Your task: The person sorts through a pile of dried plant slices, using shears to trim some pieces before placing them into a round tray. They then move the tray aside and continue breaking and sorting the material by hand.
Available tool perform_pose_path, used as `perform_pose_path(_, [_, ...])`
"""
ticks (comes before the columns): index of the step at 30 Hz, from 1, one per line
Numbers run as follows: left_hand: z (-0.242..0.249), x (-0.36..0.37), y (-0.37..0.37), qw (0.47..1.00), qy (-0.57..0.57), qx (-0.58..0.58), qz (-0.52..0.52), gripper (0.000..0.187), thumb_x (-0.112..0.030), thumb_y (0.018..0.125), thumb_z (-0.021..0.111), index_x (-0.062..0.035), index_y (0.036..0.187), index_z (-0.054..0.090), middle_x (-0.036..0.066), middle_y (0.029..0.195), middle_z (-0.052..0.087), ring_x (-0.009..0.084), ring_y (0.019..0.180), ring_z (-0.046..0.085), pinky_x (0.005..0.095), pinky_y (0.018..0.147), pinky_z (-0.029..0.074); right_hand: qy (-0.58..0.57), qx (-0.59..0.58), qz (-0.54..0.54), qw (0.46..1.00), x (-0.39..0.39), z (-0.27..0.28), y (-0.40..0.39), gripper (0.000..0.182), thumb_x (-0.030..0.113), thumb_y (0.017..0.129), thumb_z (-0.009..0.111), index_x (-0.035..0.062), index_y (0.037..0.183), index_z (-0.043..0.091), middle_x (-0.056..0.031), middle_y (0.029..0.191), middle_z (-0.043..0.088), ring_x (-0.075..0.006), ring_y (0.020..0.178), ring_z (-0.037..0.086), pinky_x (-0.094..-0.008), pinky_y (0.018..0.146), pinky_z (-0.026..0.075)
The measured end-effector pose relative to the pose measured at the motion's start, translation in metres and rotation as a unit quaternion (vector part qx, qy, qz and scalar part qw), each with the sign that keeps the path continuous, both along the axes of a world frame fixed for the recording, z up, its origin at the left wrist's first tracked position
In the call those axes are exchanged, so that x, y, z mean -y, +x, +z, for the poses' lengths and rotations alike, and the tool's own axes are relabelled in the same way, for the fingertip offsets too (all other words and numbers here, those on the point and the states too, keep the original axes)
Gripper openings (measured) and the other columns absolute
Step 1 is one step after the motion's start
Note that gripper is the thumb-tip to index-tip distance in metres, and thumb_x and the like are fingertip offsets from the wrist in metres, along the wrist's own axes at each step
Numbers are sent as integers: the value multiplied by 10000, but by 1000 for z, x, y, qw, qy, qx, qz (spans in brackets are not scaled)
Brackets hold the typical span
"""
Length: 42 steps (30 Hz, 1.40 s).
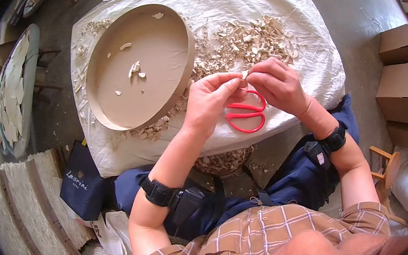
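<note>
My left hand and my right hand meet over the near part of the table, both closed in a pinch. Between their fingertips is a small pale flake, mostly covered by the fingers. Just below my hands lie scissors with red handles; their blades are hidden. A heap of dry, cream-coloured flakes spreads beyond my fingers. To the left rests a wide, round, shallow tray with a raised rim, holding several loose flakes.
White cloth covers the table. A basket of flakes sits beneath its near edge. Cardboard boxes and a wooden stool stand to the right. On the left are a dark bag, stacked pale sheets and a flake-covered oval tray.
</note>
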<state>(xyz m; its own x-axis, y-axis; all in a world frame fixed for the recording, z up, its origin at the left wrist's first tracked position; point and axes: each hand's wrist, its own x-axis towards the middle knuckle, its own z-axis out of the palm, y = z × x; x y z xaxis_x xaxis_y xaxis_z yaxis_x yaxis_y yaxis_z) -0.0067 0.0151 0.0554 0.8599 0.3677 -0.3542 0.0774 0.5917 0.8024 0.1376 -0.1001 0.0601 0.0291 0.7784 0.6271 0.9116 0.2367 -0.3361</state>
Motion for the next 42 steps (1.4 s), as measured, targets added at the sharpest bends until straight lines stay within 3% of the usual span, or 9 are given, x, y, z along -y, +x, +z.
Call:
perform_pose_path(7, [-6,2,2,999,-31,-3,-4,178,-119,852,517,2,973,567,69,843,604,133,768,592,286,716,504,-38,-54,-6,998,1,-2,-7,141,21,665,620,73,793,590,-55,799,554,-214,716,567,-308,605,477])
perform_pose_path(10, [-8,-1,3,997,-47,-29,53,160,-124,856,504,-5,951,553,60,823,590,132,735,578,296,698,502,-42,-79,-124,988,1,-14,8,114,30,691,600,81,793,597,-70,783,563,-233,725,574,-322,609,473])
perform_pose_path(14, [-16,-8,-3,987,-85,-49,131,139,-110,855,494,-12,946,530,55,795,569,134,690,555,318,675,502,-182,-39,-222,957,6,-24,35,119,68,716,576,94,828,605,-74,775,558,-255,736,570,-348,616,465])
perform_pose_path(18, [-16,-7,-6,991,-81,-52,97,140,-105,850,496,-11,948,525,58,790,566,130,667,553,316,671,505,-226,-9,-221,949,9,-36,47,147,105,700,592,89,846,590,-80,836,549,-259,795,561,-365,682,464])
perform_pose_path(23, [-12,-7,-8,992,-76,-49,90,140,-111,848,499,-14,946,527,54,792,567,120,642,548,297,654,503,-379,69,-289,876,13,-41,59,142,111,703,571,90,842,594,-84,853,546,-253,843,549,-365,710,464])
perform_pose_path(27, [-11,-7,-7,993,-57,-64,82,138,-114,851,495,-21,946,532,47,791,567,108,625,545,276,633,497,-302,97,-320,893,7,-41,61,155,93,703,556,88,852,598,-80,851,545,-242,858,543,-360,713,464])
perform_pose_path(32, [-10,-3,-5,994,-55,-64,63,141,-119,850,495,-22,946,533,41,790,566,102,620,544,265,618,493,-189,76,-216,955,-15,-57,51,193,86,738,545,130,916,605,-62,816,539,-239,810,553,-356,648,468])
perform_pose_path(37, [-11,-4,-6,995,-52,-67,49,140,-124,850,495,-26,943,534,36,789,566,101,622,544,262,613,490,-239,87,-242,936,-18,-57,57,113,95,755,522,84,838,598,-73,834,545,-232,836,554,-337,682,479])
perform_pose_path(42, [-4,-4,-7,995,-55,-72,45,130,-119,853,490,-31,936,537,38,787,570,98,637,539,257,628,482,-245,83,-369,892,0,-54,83,86,143,763,530,66,734,557,-89,792,549,-242,756,573,-351,607,483])
